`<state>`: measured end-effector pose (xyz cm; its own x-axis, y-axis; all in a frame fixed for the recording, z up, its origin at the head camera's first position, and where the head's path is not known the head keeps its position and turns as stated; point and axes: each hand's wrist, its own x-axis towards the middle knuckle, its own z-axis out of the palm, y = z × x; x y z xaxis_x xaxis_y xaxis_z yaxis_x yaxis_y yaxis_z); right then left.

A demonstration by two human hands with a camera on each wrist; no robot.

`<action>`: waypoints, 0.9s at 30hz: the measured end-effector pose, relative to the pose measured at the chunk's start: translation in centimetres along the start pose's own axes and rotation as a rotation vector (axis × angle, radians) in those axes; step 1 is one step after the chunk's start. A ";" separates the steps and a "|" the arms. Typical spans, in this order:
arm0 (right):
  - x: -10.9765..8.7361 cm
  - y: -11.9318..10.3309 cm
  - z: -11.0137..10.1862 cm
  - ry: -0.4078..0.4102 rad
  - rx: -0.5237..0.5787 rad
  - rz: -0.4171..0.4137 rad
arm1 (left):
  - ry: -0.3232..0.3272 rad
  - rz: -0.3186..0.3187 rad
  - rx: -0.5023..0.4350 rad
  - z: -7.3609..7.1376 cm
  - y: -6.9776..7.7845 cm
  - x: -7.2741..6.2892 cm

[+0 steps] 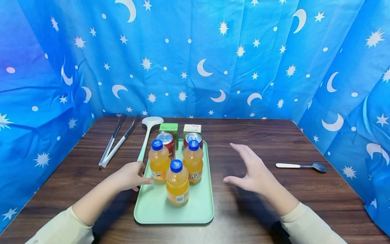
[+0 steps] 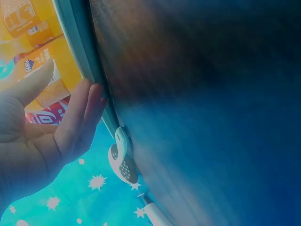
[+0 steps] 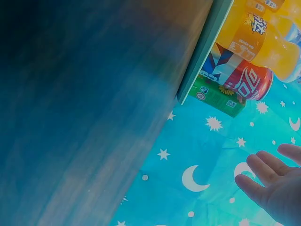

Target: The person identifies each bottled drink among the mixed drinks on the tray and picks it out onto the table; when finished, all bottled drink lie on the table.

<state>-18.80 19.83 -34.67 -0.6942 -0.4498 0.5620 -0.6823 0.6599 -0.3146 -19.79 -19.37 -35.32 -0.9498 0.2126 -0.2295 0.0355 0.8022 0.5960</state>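
Brown table (image 1: 236, 223); green tray (image 1: 198, 210) lies beside the left fingers (image 2: 75, 113).

Pale cream sleeves (image 1: 307, 223), black pieces (image 1: 279, 231) beneath both cuffs (image 1: 290, 210)

From afar I see blue moon-and-star-print curtains (image 1: 173, 54) behind and along both sides of a dark wood-grain table (image 1: 243, 132).

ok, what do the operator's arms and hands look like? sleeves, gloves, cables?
Left hand and right hand are bare: no gloves or rings visible. Left sleeve and right sleeve are plain pale cream, ending on the forearm. Something black shows beside each cuff; can't tell what. No cables visible.
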 end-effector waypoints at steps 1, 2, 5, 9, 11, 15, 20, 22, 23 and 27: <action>0.0 0.0 0.0 -0.002 0.002 0.002 | -0.002 -0.002 -0.009 0.0 0.0 0.0; 0.0 -0.1 0.0 -0.004 0.005 0.004 | -0.004 -0.005 -0.015 0.1 -0.1 0.0; -0.1 -0.3 -0.1 -0.012 0.011 0.008 | -0.008 -0.014 -0.027 0.2 -0.2 0.1; -0.1 -0.4 -0.1 -0.009 0.019 0.001 | -0.020 -0.040 -0.060 0.3 -0.4 0.5; -0.1 -0.4 0.0 -0.005 0.026 -0.009 | -0.031 -0.054 -0.083 0.3 -0.5 0.7; -0.1 -0.5 0.1 -0.002 0.034 -0.024 | -0.045 -0.070 -0.124 0.3 -0.5 0.8; 0.0 -0.7 0.3 -0.004 0.043 -0.027 | -0.050 -0.070 -0.170 0.4 -0.4 0.8; 0.0 -0.8 0.3 -0.008 0.050 -0.026 | -0.051 -0.078 -0.186 0.5 -0.4 0.8; 0.0 -0.8 0.3 -0.009 0.052 -0.026 | -0.052 -0.082 -0.192 0.5 -0.4 0.8; 0.0 -0.9 0.3 -0.007 0.061 -0.036 | -0.058 -0.092 -0.202 0.5 -0.4 1.0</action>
<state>-18.24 19.05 -34.56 -0.6706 -0.4767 0.5683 -0.7191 0.6057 -0.3405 -20.58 -19.22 -36.22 -0.9266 0.1801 -0.3302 -0.1187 0.6929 0.7112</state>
